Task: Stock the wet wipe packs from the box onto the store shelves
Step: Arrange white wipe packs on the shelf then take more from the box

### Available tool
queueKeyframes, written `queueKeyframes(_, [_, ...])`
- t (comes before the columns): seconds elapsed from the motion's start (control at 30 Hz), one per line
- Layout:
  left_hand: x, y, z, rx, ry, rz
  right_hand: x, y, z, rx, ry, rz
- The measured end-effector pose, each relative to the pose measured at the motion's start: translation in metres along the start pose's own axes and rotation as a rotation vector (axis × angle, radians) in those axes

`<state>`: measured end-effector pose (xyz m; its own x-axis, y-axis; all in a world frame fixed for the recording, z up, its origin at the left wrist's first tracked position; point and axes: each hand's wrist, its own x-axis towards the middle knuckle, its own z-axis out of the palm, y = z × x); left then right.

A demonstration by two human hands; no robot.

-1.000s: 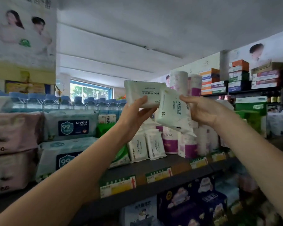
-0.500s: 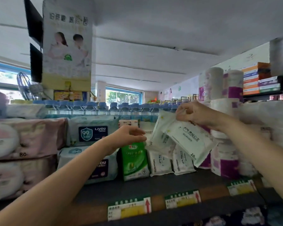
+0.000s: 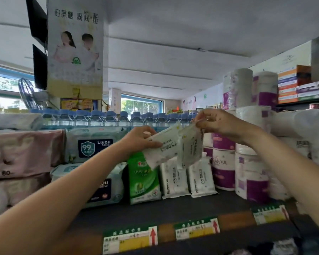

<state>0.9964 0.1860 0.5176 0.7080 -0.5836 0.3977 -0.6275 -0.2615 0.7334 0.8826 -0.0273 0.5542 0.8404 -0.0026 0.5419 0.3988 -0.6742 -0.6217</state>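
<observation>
We observed both hands raised above the dark shelf [image 3: 173, 208], each with a white wet wipe pack. The left hand [image 3: 138, 140] had its grip closed on the left pack [image 3: 164, 146]: thumb on the printed front, fingers curled behind, holding near the pack's left end so that most of the pack extended rightward and upward out of the grip, tilted. The right hand [image 3: 215, 122] pinched the right pack [image 3: 191, 146] by its top edge between thumb and fingertips; this pack hung below the grip, nearly upright. The two held packs touched or overlapped at their upper corners; we could not tell which. Both were held in front of and above the two standing white packs [image 3: 188, 179] on the shelf. A green pack [image 3: 144, 179] stood just left of those, and large blue-labelled wipe packs [image 3: 92, 146] were stacked further left. Purple-and-white paper rolls [image 3: 223, 166] stood to the right. Price tags [image 3: 130, 240] lined the shelf front.
</observation>
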Motion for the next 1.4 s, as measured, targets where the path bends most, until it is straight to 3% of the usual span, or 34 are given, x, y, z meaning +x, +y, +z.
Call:
queueKeyframes(0.23, [0.014, 0.051, 0.007, 0.229, -0.037, 0.166, -0.006, 0.002, 0.004, -0.248, -0.194, 0.019])
queueKeyframes(0.37, [0.025, 0.063, 0.02, 0.281, 0.0, 0.18, -0.008, 0.01, 0.005, -0.21, -0.121, 0.011])
queueKeyframes(0.47, [0.026, 0.064, 0.027, 0.276, -0.078, 0.184, -0.009, 0.017, 0.003, -0.087, -0.046, 0.033])
queueKeyframes(0.7, [0.025, 0.044, 0.042, 0.601, -0.175, 0.237, -0.001, 0.031, 0.02, -0.122, -0.185, 0.064])
queueKeyframes(0.97, [0.035, 0.017, 0.057, 0.717, -0.263, 0.222, 0.0, 0.041, 0.004, -0.417, -0.034, 0.093])
queueKeyframes(1.13, [0.051, 0.005, 0.076, 0.814, -0.193, 0.269, -0.008, 0.054, -0.004, -0.307, 0.093, 0.185])
queueKeyframes(1.4, [0.052, -0.008, 0.071, 0.843, -0.062, 0.336, -0.007, 0.067, 0.0, -0.336, 0.108, 0.277])
